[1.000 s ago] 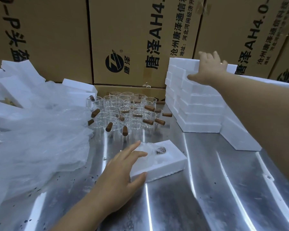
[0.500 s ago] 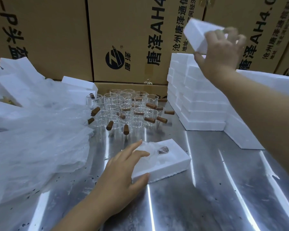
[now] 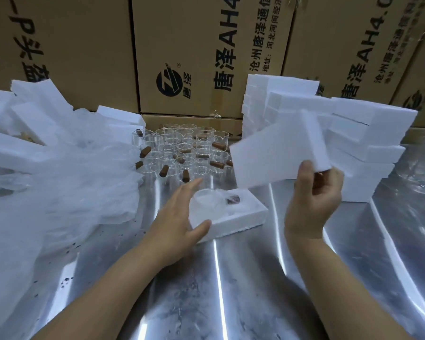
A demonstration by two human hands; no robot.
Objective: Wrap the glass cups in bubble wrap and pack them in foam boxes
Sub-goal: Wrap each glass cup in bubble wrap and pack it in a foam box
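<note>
In the centre of the frame an open foam box [image 3: 236,217] lies flat on the shiny metal counter [image 3: 231,285], and a wrapped glass cup [image 3: 210,202] sits in its hollow, its brown handle showing through the film. The left hand [image 3: 179,217] is released, its fingers straight along the box's left end and its thumb against the near side. The right hand [image 3: 312,200] grasps the lower corner of a white foam slab [image 3: 275,153], held tilted in the air above and right of the box. Behind the box stands a cluster of bare glass cups [image 3: 182,150] with brown handles. A heap of bubble wrap [image 3: 71,187] fills the left of the frame, a stack of foam pieces [image 3: 358,133] the right, and cardboard cartons [image 3: 194,45] the top.
</note>
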